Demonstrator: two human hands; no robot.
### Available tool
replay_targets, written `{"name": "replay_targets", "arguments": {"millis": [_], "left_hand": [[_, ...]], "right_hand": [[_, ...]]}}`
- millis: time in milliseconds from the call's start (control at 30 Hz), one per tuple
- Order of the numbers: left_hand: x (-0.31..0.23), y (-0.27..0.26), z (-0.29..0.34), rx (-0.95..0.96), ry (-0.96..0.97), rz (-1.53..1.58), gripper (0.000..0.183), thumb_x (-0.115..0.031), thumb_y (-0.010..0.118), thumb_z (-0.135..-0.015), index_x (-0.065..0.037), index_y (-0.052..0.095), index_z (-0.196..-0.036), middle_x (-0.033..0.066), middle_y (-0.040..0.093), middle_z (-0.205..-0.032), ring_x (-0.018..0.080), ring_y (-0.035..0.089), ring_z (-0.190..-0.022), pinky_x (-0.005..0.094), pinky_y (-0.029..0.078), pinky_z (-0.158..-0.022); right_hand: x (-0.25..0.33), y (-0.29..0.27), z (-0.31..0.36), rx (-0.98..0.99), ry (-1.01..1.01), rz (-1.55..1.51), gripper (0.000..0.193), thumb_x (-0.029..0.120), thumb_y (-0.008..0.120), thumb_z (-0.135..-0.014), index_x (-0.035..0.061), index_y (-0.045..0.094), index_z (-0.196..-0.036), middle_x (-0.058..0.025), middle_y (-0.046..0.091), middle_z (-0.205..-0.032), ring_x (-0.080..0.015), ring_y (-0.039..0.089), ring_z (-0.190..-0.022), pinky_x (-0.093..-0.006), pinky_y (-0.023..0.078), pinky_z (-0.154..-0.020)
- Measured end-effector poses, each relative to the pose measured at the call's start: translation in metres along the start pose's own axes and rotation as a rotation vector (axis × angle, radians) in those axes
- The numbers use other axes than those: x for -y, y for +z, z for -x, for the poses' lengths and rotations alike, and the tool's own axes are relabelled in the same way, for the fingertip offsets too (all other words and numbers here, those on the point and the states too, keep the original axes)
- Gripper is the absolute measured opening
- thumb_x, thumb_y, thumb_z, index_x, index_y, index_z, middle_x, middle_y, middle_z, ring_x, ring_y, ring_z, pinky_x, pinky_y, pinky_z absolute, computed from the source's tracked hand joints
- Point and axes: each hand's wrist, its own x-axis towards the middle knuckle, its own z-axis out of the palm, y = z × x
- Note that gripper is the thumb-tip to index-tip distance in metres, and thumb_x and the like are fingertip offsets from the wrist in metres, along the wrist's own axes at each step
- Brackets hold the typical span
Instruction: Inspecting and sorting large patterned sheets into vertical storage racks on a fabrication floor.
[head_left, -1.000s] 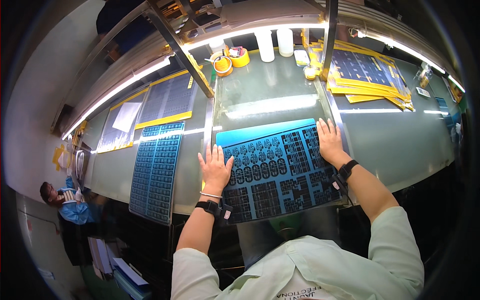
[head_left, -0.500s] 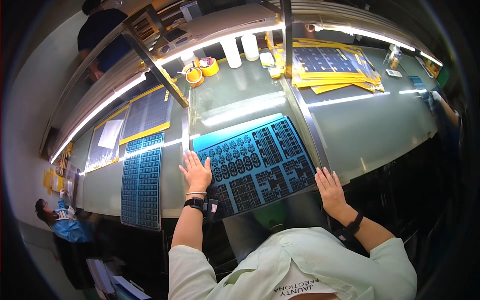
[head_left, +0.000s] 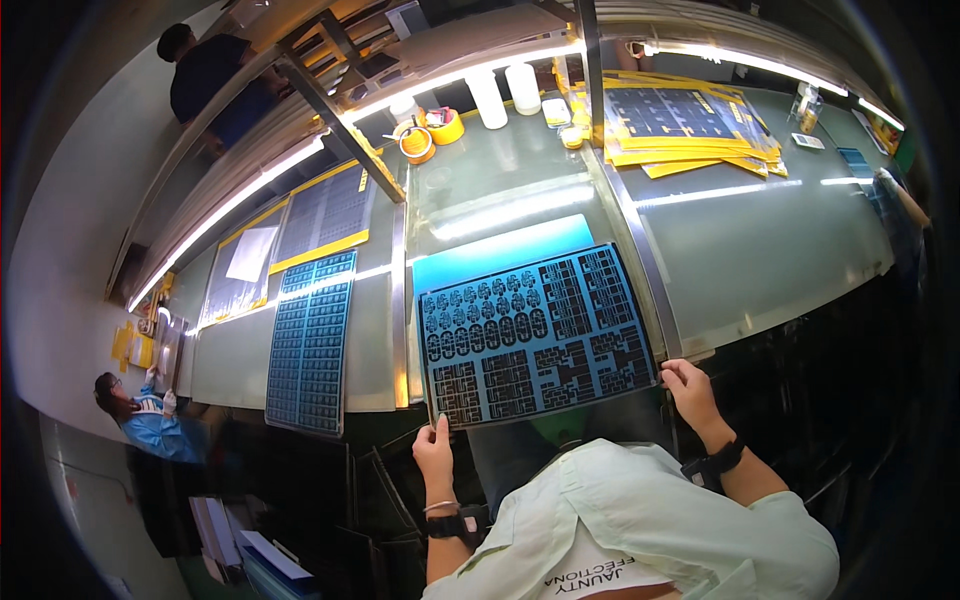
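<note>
In front of me is a blue panel [head_left: 530, 378] patterned with black circuit-like shapes, its near edge reaching out past the table's edge. My left hand [head_left: 434, 460] pinches its near left corner between thumb and fingers. At the near right corner, my right hand [head_left: 692, 392] grips the panel's edge with curled fingers. Beyond the panel's far edge a plain blue sheet [head_left: 510, 250] shows, partly covered by it. To the left, away from both hands, lies another blue panel [head_left: 310, 340] with rows of small dark rectangles.
Yellow-edged films [head_left: 680, 115] are stacked at the far right, others [head_left: 320, 215] lie left. Orange tape rolls [head_left: 415, 145] and white bottles [head_left: 487, 100] stand at the back. Metal posts [head_left: 597, 80] hold lamps. A co-worker in blue [head_left: 160, 430] is far left; another person's arm [head_left: 900, 195] shows right.
Both hands went from lying flat to gripping the panel's near corners. The panel has shifted toward me, so more of the plain blue sheet shows. The whole view has shifted slightly.
</note>
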Motion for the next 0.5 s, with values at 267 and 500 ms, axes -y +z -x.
{"name": "replay_targets", "arguments": {"millis": [267, 500], "left_hand": [[0.002, -0.005, -0.010, 0.224, -0.313, 0.486, 0.023, -0.030, 0.060, -0.088, -0.007, 0.062, -0.085, 0.0026, 0.064, -0.068, 0.0119, 0.060, -0.059, 0.0225, 0.042, -0.053], [-0.029, -0.031, -0.013, 0.346, -0.187, 0.893, 0.023, -0.026, 0.058, -0.089, -0.006, 0.060, -0.098, 0.0061, 0.065, -0.082, 0.0168, 0.061, -0.063, 0.0292, 0.049, -0.057]], "right_hand": [[0.037, -0.003, -0.027, 0.332, 0.519, -0.722, 0.020, 0.018, 0.057, -0.088, 0.0002, 0.062, -0.097, -0.0027, 0.063, -0.078, -0.0121, 0.059, -0.070, -0.0259, 0.048, -0.061], [0.072, -0.031, -0.041, 0.609, 0.009, -0.631, 0.023, 0.009, 0.064, -0.084, -0.0015, 0.063, -0.105, -0.0010, 0.064, -0.092, -0.0075, 0.056, -0.081, -0.0222, 0.045, -0.071]]}}
